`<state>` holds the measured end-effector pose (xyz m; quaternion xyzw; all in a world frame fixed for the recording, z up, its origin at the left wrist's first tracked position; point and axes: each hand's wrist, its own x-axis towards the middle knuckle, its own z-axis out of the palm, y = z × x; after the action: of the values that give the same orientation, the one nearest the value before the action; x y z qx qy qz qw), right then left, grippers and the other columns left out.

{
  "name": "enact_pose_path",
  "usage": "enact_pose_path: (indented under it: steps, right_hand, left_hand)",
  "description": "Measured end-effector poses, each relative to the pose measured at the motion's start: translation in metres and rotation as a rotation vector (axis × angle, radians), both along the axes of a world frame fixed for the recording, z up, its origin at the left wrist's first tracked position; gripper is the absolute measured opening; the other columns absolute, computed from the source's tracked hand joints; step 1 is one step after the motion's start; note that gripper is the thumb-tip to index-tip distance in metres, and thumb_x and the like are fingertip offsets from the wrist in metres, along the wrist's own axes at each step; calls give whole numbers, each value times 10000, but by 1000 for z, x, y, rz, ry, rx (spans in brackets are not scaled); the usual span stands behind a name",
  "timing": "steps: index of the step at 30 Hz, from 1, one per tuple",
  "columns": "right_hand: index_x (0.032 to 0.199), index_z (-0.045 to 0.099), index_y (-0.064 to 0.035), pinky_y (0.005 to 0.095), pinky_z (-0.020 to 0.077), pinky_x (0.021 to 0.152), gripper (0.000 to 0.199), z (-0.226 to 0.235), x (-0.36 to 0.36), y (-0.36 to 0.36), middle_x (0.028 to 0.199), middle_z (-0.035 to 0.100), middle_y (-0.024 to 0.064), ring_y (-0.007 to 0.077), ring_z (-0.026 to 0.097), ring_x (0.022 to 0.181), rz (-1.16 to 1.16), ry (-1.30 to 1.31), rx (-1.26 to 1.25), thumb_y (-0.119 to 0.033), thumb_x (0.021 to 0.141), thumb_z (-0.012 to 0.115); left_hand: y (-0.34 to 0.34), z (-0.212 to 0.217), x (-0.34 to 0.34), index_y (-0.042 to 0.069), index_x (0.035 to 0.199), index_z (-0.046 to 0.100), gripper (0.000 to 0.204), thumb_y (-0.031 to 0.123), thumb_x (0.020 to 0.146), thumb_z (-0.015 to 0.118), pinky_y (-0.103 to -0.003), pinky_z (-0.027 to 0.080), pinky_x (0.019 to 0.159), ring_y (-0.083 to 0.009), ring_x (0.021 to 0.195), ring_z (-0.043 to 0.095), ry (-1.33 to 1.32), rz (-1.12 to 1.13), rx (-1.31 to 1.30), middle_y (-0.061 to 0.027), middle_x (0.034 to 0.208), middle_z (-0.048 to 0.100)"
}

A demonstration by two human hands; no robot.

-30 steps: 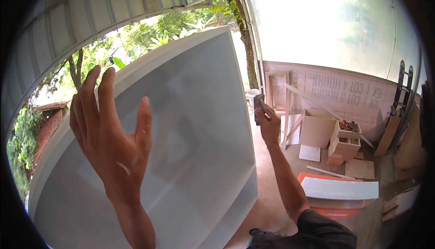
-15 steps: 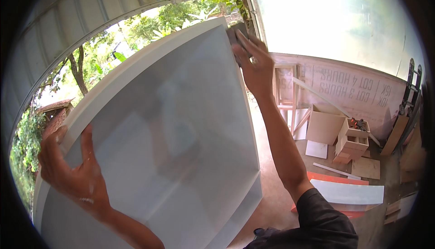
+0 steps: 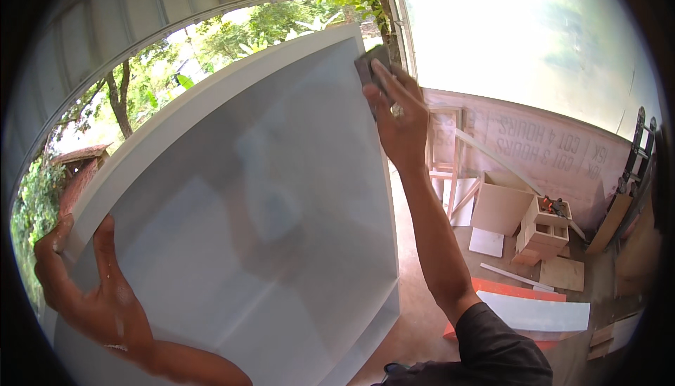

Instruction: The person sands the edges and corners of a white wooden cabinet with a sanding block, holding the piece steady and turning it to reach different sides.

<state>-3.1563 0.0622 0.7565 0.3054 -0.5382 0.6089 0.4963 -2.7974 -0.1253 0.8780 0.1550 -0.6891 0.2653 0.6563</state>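
Note:
A large grey cabinet-like piece [image 3: 281,175] with a pale raised rim fills the left and middle of the view, tilted up in front of me. My left hand [image 3: 102,301] is closed over its left rim, the thumb on the inner side and the fingers over the outer side. White dust or paint marks that wrist. Up at the piece's top right corner, my right hand [image 3: 404,115] grips a dark grey sanding block [image 3: 373,68]. The block rests against the right edge, just under the corner. Part of it is hidden behind my fingers.
Right of the piece, a wooden box with compartments [image 3: 545,228] stands on the floor beside loose boards. A white curved panel [image 3: 534,312] lies over orange pieces nearby. A wooden frame [image 3: 443,150] and a folded black ladder [image 3: 633,150] lean by the wall.
My left hand has shifted down and left along the rim. The right hand and the sanding block sit slightly lower on the edge, and the view has shifted a little.

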Motion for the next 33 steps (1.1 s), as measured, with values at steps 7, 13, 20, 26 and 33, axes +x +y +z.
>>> enact_pose_path:
  steps: [7,13,20,26,33]
  right_hand:
    - [1336,731,-118,458,473,1040,401,-31,-8,-2,1244,712,208,339,617,1192,-82,88,4,-230,954,773]
    - [1310,748,-108,463,456,1023,375,-8,-5,-7,1262,621,183,334,566,1185,-76,-47,-58,-263,969,766]
    - [1271,778,-161,445,439,993,325,12,-4,-13,1260,615,185,319,530,1172,25,-29,-110,-284,970,765]
    - [1258,785,-166,439,422,1027,308,26,-8,-13,1216,655,151,318,521,1177,4,-60,-119,-264,967,759]
    - [1224,802,-189,417,414,1004,281,43,-5,-12,1170,670,139,285,513,1140,-66,42,-107,-268,955,773]
  left_hand:
    - [2,-7,2,69,1145,672,291,260,957,785,-434,535,956,-252,1073,647,46,27,56,-99,1119,686]
    - [1,-6,5,73,1191,664,345,316,971,770,-445,549,955,-263,1121,650,-6,7,131,-104,1168,682]
    - [8,-5,4,57,1185,656,365,331,972,769,-437,485,1044,-277,1167,630,55,166,152,-110,1200,684]
    - [11,-8,3,43,1178,650,335,295,985,756,-450,456,1074,-285,1168,623,66,63,184,-111,1200,686]
    - [7,-11,3,50,1206,654,335,284,988,754,-440,437,1102,-274,1223,596,77,89,165,-104,1236,670]
